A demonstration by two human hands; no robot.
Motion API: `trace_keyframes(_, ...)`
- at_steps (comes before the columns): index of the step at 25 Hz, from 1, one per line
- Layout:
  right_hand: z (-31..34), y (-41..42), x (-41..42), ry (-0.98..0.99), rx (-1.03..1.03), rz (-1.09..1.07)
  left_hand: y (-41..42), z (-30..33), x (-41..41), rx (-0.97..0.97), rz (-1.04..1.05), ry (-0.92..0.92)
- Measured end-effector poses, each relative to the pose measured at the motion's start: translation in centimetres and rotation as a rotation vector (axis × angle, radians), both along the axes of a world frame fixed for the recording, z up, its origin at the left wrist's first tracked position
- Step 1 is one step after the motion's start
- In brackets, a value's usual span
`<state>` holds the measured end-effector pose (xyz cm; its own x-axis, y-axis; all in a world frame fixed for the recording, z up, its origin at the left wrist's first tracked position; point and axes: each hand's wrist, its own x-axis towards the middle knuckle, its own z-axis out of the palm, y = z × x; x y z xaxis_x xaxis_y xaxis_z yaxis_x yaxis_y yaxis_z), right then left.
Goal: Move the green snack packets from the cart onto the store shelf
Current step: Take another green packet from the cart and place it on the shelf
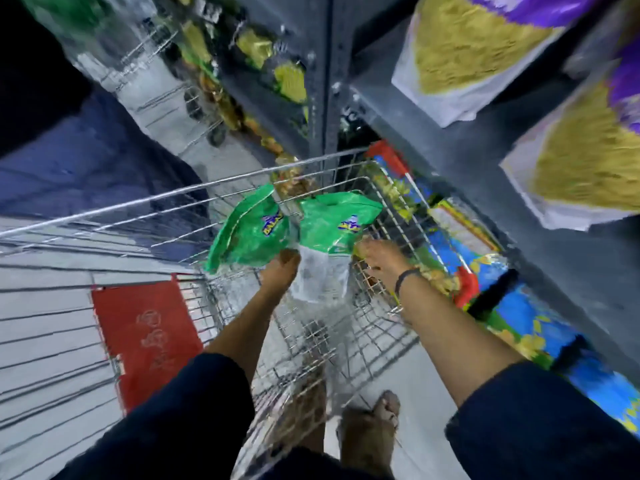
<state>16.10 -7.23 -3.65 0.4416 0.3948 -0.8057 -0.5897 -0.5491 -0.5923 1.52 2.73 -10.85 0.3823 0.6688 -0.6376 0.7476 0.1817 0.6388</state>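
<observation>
Two green snack packets hang over the wire cart (104,216). My left hand (280,271) grips the lower edge of the left green packet (247,233). My right hand (379,256) holds the right green packet (332,221) at its side, its clear lower part drooping between my hands. Both packets are lifted above the cart's basket, near its far right corner. The grey store shelf (450,140) rises just behind and to the right. The frame is blurred by motion.
A red panel (145,330) sits on the cart's child seat. Purple and yellow bags (460,46) stand on the upper shelf at right; blue and yellow packs (540,327) fill the low shelf. A second wire cart (162,81) and a person in blue (86,161) are at left.
</observation>
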Motion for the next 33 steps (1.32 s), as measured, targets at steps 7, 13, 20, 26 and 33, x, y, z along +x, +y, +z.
trace_keyframes(7, -9.2, 6.2, 2.6, -0.060, -0.155, 0.023, 3.3, -6.8, 4.1, 0.098, -0.161, 0.166)
trace_keyframes(13, -11.3, 5.3, 0.4, -0.165, -0.212, 0.135, 2.2, -7.3, 3.6, 0.253, -0.064, 0.333)
trace_keyframes(20, -6.7, 0.8, -1.4, -0.449, -0.113, 0.169, -1.0, -2.3, -0.3, 0.422, -0.062, -0.032)
trace_keyframes(26, 3.0, -3.9, -4.0, -0.665, 0.284, 0.064, -4.7, 8.1, -3.2, 0.691, 0.040, -0.313)
trace_keyframes(33, 14.9, -19.1, -4.8, -0.882, 0.571, -0.043, -17.8, 19.6, -2.7, 0.888, 0.020, -0.544)
